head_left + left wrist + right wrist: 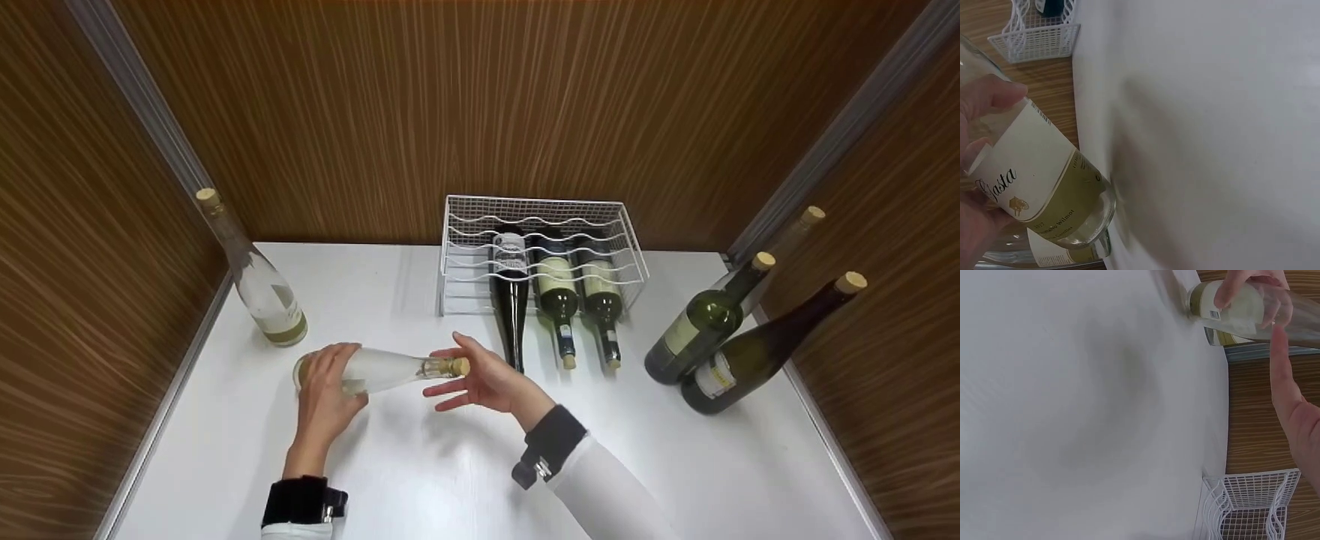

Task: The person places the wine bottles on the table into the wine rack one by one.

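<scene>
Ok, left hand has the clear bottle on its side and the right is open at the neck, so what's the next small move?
Probably close the right hand round the neck near the cork. The left hand grips the clear bottle at its base, and the wire rack shows free room left of its three bottles, so a two-handed hold looks sensible first.

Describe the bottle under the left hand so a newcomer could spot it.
On the white table, in front of the white wire rack, a clear glass bottle lies sideways, gripped by the left hand. Every other loose bottle stands upright.
</scene>
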`<state>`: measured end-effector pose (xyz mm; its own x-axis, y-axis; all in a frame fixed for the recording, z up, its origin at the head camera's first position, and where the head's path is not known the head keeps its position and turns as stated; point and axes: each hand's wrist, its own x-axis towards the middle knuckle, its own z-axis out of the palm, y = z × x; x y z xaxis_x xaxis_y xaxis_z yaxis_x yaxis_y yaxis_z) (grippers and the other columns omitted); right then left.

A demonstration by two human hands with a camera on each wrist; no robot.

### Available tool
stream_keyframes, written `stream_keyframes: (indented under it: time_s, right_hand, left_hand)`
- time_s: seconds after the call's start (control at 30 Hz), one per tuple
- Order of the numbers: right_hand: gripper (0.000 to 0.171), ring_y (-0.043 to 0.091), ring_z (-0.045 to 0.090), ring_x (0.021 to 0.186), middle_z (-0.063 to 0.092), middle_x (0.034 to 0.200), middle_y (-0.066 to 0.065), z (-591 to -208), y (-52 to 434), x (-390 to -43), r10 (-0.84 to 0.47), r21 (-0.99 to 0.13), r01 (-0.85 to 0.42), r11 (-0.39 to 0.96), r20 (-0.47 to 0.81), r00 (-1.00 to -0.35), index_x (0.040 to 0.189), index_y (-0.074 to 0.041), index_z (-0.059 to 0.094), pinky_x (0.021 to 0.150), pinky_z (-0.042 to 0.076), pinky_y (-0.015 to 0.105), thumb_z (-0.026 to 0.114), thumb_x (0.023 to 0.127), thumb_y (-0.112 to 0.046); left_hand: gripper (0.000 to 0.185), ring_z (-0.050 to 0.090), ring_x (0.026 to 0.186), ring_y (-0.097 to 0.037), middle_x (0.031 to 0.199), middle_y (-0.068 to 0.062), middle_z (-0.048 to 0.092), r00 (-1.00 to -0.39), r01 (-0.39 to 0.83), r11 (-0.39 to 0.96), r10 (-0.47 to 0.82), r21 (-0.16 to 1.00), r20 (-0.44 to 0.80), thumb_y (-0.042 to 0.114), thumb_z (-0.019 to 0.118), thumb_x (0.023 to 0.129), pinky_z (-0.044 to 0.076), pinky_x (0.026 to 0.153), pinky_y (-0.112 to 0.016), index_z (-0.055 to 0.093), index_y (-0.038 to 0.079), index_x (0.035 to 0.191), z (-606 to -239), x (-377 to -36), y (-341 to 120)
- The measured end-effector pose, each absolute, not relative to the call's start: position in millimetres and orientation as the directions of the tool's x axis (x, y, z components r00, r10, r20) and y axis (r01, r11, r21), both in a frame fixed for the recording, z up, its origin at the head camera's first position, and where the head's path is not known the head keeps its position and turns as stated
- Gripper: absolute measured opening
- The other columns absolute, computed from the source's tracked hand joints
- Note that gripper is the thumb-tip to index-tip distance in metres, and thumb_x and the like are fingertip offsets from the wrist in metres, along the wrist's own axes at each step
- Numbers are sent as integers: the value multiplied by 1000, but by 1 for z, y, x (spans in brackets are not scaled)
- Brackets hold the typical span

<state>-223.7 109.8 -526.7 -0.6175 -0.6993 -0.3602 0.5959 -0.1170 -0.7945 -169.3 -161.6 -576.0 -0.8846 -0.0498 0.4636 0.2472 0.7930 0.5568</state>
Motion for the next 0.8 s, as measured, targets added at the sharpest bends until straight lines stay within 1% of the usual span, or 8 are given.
stream_keyframes:
  time_s: [0.17,0.3,0.43,0.6,0.67,0.8]
  right_hand:
    - [76,43,58,116,56,133,20,-525,116,-223,-769,-799,598,-56,-348,-537,143,4,38,90,50,56,42,98,-58]
    - [69,42,59,115,60,127,17,-526,120,-223,-789,-796,605,7,-376,-486,139,2,40,89,51,56,40,100,-55]
    - [62,40,62,111,61,123,15,-529,122,-222,-781,-813,577,75,-408,-473,136,2,41,85,53,55,42,101,-49]
    - [62,40,64,107,58,128,24,-538,125,-221,-775,-839,531,119,-413,-479,137,7,41,77,57,51,48,101,-43]
    - [61,40,64,107,58,129,25,-540,126,-220,-778,-850,510,131,-407,-478,137,9,42,75,58,49,49,102,-39]
    - [56,44,59,112,58,128,23,-541,129,-218,-794,-874,454,172,-396,-462,135,12,43,71,59,45,50,103,-33]
  left_hand:
    - [82,44,126,-36,127,-13,57,-898,253,803,-13,540,440,-11,88,52,29,108,-52,62,9,126,-578,-169,-156]
    - [82,41,130,-37,130,-13,56,-920,258,801,31,541,392,-13,86,54,32,107,-53,62,11,128,-580,-167,-153]
    - [82,38,133,-36,132,-9,54,-938,260,803,78,536,339,-13,86,55,30,109,-53,62,15,129,-582,-167,-152]
    - [82,39,132,-36,131,-9,56,-929,296,814,122,500,351,-15,84,52,22,113,-53,63,14,127,-585,-168,-150]
    - [83,40,131,-36,130,-9,56,-922,310,816,134,488,363,-16,84,51,19,114,-54,63,13,126,-586,-169,-149]
    - [83,41,130,-37,128,-9,57,-919,317,822,142,473,369,-15,85,50,17,114,-55,64,13,125,-588,-169,-148]
